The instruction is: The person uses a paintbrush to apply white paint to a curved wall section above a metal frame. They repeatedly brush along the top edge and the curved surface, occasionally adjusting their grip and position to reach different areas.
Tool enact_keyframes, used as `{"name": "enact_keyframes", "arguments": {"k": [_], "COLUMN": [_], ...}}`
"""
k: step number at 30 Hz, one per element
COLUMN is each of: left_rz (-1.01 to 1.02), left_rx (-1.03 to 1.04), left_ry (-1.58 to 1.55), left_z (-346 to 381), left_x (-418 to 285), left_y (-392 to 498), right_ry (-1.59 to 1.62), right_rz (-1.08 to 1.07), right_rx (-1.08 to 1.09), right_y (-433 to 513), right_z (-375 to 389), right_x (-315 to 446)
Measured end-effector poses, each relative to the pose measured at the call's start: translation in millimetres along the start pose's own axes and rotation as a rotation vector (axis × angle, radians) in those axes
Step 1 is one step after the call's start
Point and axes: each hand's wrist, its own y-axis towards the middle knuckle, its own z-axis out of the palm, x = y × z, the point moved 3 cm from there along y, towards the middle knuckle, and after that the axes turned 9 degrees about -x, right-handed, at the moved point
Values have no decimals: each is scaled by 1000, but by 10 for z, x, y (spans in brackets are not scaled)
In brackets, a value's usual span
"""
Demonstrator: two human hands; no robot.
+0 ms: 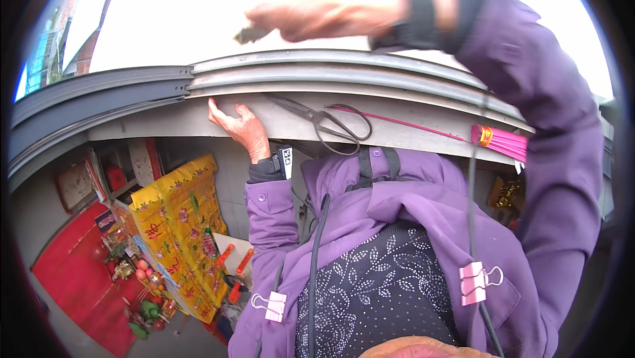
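Note:
My right hand (317,18), raised over the bright area beyond the metal rails and blurred, has its fingers closed around a small grey-green thing (250,35) that I cannot make out. Lower down, my left hand (240,127) lies on the pale ledge (416,134) with its fingers apart and a fingertip at the edge of the metal sliding rails (307,75); no object shows in it. Dark metal scissors (317,120) rest on the ledge to its right. A single thin pink stick (407,125) lies beside their handles, pointing to a banded bundle of pink sticks (501,142).
Below left is a red-topped surface (79,263) with fruit (144,271) and leafy vegetables (149,311). A yellow cloth with floral patterns (183,234) hangs beside it. Dark cables (317,268) run down my jacket, with pink binder clips (473,283) on them.

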Motion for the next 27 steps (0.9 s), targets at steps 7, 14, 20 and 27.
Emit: {"name": "enact_keyframes", "arguments": {"k": [7, 14, 20, 27], "left_rz": [44, -26, 41, -18], "left_rx": [-15, 25, -13, 5], "left_ry": [-3, 13, 32, 36], "left_z": [6, 8, 7, 15], "left_x": [23, -2, 17, -38], "left_y": [-9, -11, -21, 1], "right_ry": [-623, 591, -1054, 82], "right_rz": [-69, 342, 393, -179], "right_rx": [458, 240, 858, -153], "right_y": [-80, -490, -731, 236], "right_z": [-419, -156, -560, 191], "right_x": [-13, -154, -336, -542]}}
